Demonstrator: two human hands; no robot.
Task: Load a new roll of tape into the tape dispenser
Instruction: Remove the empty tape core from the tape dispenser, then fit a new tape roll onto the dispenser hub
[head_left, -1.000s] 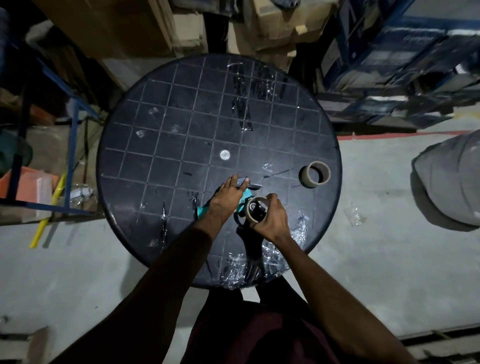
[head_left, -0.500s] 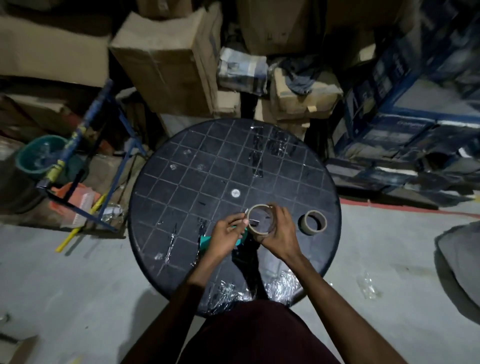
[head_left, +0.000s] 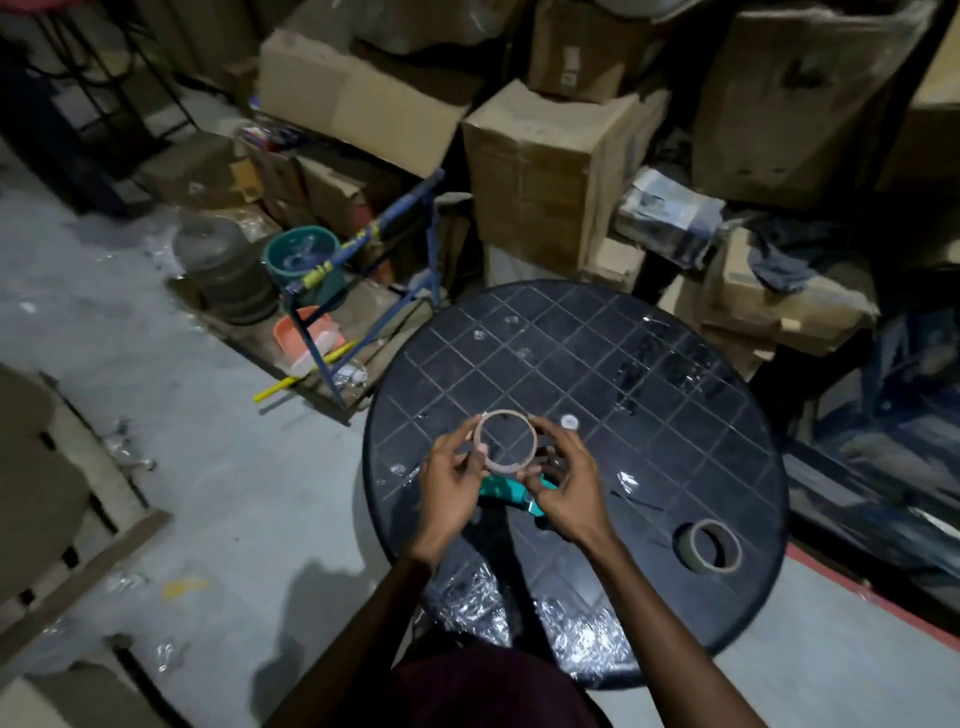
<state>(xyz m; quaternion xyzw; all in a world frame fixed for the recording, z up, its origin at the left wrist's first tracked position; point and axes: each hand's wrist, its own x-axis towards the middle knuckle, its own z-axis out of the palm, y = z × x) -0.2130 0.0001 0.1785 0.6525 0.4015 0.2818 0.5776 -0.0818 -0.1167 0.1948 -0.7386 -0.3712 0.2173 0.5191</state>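
Observation:
A thin cardboard tape ring (head_left: 531, 435) is held up over the round black table (head_left: 649, 415), with both hands on it. My left hand (head_left: 452, 480) pinches its left side and my right hand (head_left: 569, 486) grips its right side. Below the hands the teal tape dispenser (head_left: 506, 491) lies on the table, partly hidden by my fingers. A second tape roll (head_left: 707, 546) lies flat near the table's right front edge.
Crumpled clear tape (head_left: 582, 634) hangs off the table's near edge. A small white cap (head_left: 570, 422) sits mid-table. Cardboard boxes (head_left: 545, 166) are stacked behind, with a blue metal frame (head_left: 415, 249), a green bucket (head_left: 304, 260) and an orange container (head_left: 301, 335) on the left floor.
The camera view swung left and up. The ring rose from the dispenser and my left hand left the dispenser and took hold of the ring too.

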